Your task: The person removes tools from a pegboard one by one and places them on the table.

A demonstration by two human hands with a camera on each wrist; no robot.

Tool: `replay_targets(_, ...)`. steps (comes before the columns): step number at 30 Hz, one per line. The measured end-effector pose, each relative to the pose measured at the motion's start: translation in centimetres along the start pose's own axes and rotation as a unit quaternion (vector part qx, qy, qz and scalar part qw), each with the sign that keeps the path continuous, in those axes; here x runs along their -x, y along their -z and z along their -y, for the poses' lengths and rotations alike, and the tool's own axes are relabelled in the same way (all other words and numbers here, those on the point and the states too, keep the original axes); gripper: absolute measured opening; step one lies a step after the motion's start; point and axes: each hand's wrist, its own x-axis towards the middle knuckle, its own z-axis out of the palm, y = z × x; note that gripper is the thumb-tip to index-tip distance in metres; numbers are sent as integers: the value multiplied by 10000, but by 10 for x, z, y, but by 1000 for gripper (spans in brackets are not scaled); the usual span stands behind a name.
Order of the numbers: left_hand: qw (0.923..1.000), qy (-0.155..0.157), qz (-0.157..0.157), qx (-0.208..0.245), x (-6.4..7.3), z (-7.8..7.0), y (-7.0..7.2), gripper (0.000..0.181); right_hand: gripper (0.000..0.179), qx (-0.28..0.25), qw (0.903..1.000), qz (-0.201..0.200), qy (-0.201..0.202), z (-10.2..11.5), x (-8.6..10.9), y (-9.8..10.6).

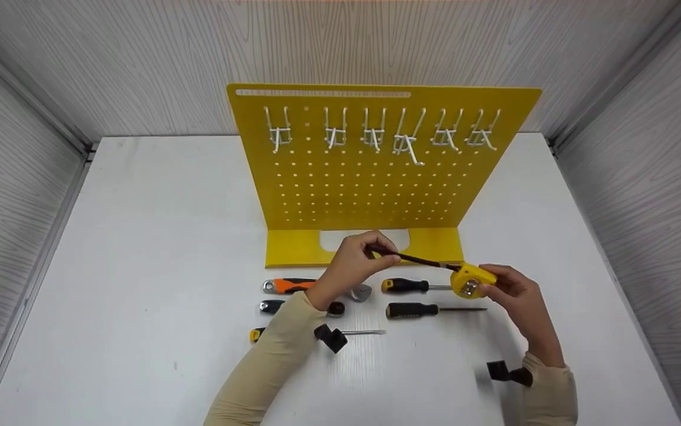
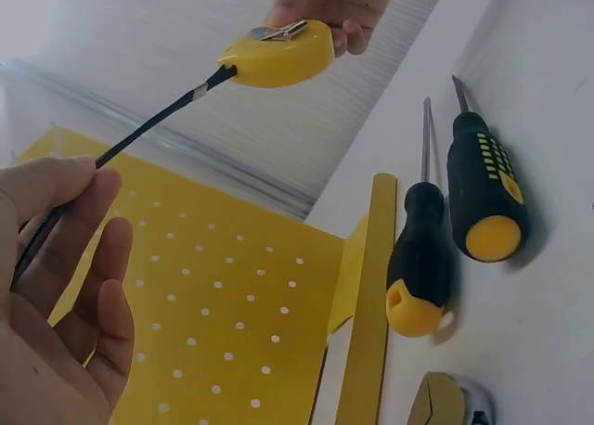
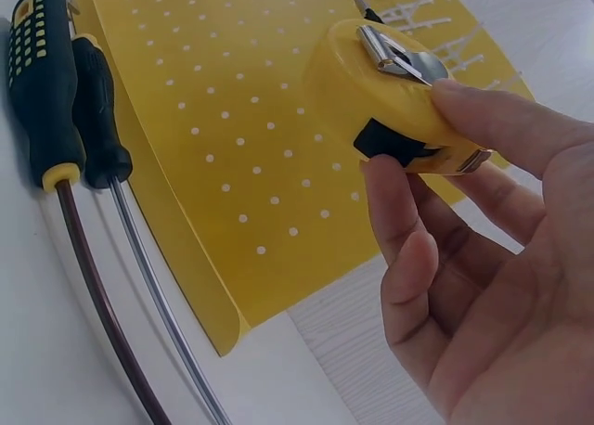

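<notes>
My right hand [image 1: 517, 293] holds a yellow tape measure [image 1: 461, 279] between thumb and fingers, in front of the pegboard's right side. The metal clip [image 3: 399, 58] on its case shows in the right wrist view. A black wrist strap [image 1: 418, 260] runs from the case to my left hand [image 1: 355, 260]. Thumb and fingertips of the left hand pinch the strap, which stretches nearly straight between both hands; its end passes behind the thumb in the left wrist view. Beneath the tape measure lie two black-and-yellow screwdrivers [image 1: 408, 286], [image 2: 487, 188] with their shafts pointing right.
A yellow pegboard [image 1: 370, 189] stands on the white table [image 1: 151, 266], with several white hooks [image 1: 408, 142] along its upper part. Under my left arm lie an orange-handled adjustable wrench [image 1: 291, 286], a ratchet [image 1: 271, 306] and another screwdriver [image 1: 367, 332], all partly covered.
</notes>
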Motion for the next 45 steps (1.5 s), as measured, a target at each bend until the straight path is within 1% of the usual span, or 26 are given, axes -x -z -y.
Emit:
replay_targets(5,9996,103,142,-239,5,5,3,12,38,243,9996,38,-136,-3,1,5)
replay_targets(7,9988,157,237,-407,8,7,4,11,39,315,9992,37,-235,-4,2,8)
replay_targets(11,9951,199,434,-868,16,10,3,8,41,464,9980,47,-424,-5,3,11)
replay_targets(17,9890,159,530,-1375,26,15,-2,7,41,583,9965,110,-588,-11,8,15)
replay_targets(20,9821,56,584,-1789,31,18,-5,8,40,529,9966,148,-608,-13,11,17)
replay_targets(25,9646,-127,789,-2515,38,23,-10,13,40,455,9965,259,-650,-16,15,22)
replay_targets(27,9614,-85,872,-2609,40,25,-11,13,38,497,9958,304,-706,-17,17,23)
replay_targets(29,9607,-79,909,-2622,42,27,-13,12,38,515,9951,349,-769,-19,19,24)
replay_targets(34,9671,-52,1035,-2323,47,33,-17,9,40,617,9925,575,-889,-21,23,26)
replay_targets(37,9673,-127,1084,-2291,49,36,-21,8,42,727,9893,698,-1057,-22,24,28)
replay_targets(40,9630,-187,1068,-2467,51,38,-26,9,44,809,9862,771,-1225,-24,25,31)
replay_targets(45,9475,-283,999,-3024,55,39,-32,11,45,952,9821,943,-1325,-30,30,33)
